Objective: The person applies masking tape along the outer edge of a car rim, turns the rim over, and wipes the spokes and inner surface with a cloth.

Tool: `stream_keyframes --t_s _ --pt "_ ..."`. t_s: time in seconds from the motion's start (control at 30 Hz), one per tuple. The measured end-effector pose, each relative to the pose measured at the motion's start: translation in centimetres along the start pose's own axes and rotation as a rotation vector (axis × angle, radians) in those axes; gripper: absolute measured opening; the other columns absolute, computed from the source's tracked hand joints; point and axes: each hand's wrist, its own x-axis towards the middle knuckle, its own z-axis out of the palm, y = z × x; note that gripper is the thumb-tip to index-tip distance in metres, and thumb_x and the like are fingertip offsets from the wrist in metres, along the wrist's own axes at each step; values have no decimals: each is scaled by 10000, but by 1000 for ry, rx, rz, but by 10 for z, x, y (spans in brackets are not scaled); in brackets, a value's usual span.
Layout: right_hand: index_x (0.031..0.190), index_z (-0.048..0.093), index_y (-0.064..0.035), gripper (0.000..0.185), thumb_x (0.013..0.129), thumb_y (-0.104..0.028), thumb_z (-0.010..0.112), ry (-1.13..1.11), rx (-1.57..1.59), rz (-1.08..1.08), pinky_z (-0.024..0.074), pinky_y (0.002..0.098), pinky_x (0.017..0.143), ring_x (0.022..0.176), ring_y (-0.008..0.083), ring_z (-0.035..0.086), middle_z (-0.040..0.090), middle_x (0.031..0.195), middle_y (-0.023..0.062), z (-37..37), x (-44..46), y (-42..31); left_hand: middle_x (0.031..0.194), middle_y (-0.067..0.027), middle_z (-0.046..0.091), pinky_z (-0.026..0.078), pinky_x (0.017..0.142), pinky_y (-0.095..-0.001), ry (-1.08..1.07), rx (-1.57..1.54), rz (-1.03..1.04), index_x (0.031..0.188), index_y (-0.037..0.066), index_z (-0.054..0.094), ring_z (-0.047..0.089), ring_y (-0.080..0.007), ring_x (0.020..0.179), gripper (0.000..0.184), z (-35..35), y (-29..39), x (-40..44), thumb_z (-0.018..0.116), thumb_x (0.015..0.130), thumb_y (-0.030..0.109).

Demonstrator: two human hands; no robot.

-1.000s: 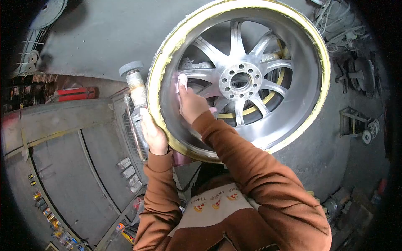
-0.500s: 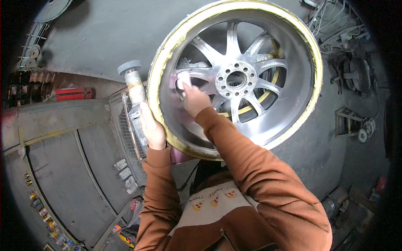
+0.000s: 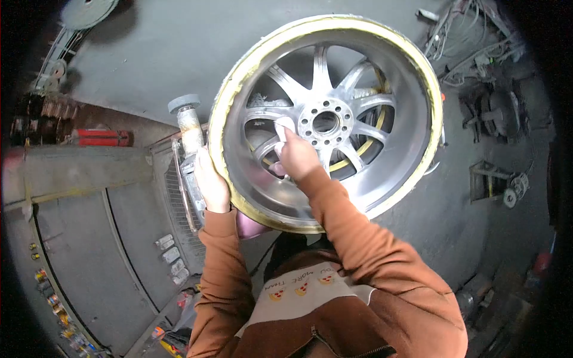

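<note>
A silver alloy wheel rim (image 3: 320,74) is tilted toward me, its inner side showing several spokes and a hub with bolt holes. Yellowish masking tape (image 3: 431,95) runs round its edge. With long fingers laid along the tape, my left hand (image 3: 213,182) holds the rim's left edge; the thumb is hard to make out. Inside the barrel, my right hand (image 3: 299,156) is closed on a crumpled whitish-pink cloth (image 3: 285,123), pressed at a spoke just left of the hub. Part of the cloth is hidden under the fingers.
Left of the rim stands a machine with a grey round wheel (image 3: 184,103) on its shaft. A red tool box (image 3: 104,138) lies farther left. Several wrapped blocks (image 3: 171,256) line a ledge. Cables (image 3: 471,36) and a metal stand (image 3: 495,179) are at the right.
My right hand and the cloth have shifted right, closer to the hub. The wheel rim appears slightly lower and farther left in view. My left hand keeps its place on the edge.
</note>
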Motion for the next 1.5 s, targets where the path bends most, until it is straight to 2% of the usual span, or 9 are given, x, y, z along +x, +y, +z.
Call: stream_keyframes --t_s 0.07,0.2,0.4,0.57,0.8,0.93,1.0,1.23,1.5 --pt "1261 485 4 410 869 -103 534 197 454 -241 479 356 851 956 256 619 605 1115 199 -2 -17 32 911 -134 541 428 798 -320 281 11 101 995 -25 563 532 -233 840 176 1 34 -12 544 903 123" --pt "1287 448 15 384 934 -122 512 -343 1785 8 451 299 926 1054 165 553 573 1173 121 -68 -52 25 953 -141 548 440 794 -355 216 -10 578 1024 -24 552 540 -261 856 217 1 72 -51 587 816 27" --pt "1158 571 29 311 942 -184 507 -209 1274 -219 421 306 924 1022 218 569 562 1191 133 -106 -79 10 1243 -145 470 403 909 -267 -770 -961 -369 1350 -38 322 476 -140 1100 559 58 108 -76 556 842 -17" --pt "988 624 10 213 937 -169 521 19 1172 -2 433 230 766 826 96 557 621 911 33 -146 -92 17 777 -50 633 468 676 -242 -663 -312 -75 839 2 569 589 -93 761 141 63 124 -75 689 782 50" --pt "956 606 -24 213 950 -222 529 -5 1146 23 427 212 689 747 48 511 584 817 -26 -164 -110 13 814 -73 568 417 613 -237 -688 -400 420 702 29 499 515 -129 680 207 69 132 -63 705 727 29" --pt "1097 583 -2 258 896 -163 606 -278 1196 7 451 267 830 923 105 569 625 1007 28 -162 -132 13 796 -2 544 400 619 -203 -886 -628 -187 768 34 485 489 -48 707 164 59 149 -65 640 817 12" --pt "1135 577 11 295 868 -104 625 -335 1212 102 445 287 878 986 137 580 625 1081 56 -164 -144 18 776 20 530 401 623 -188 -862 -592 -89 850 42 473 487 -29 709 162 63 138 -66 632 836 16" --pt "1118 590 19 266 886 -110 607 231 1622 -126 442 285 844 930 137 578 639 1013 57 -139 -152 29 930 -93 627 486 705 -247 -895 -1087 -854 1059 61 415 605 -137 809 230 80 149 -97 525 888 -47" --pt "1094 610 30 219 889 -32 565 376 1171 109 449 249 793 890 125 574 630 968 54 -145 -172 62 958 -194 574 494 751 -372 -928 -285 156 1144 -17 543 592 -345 863 373 111 157 -171 579 773 -2"
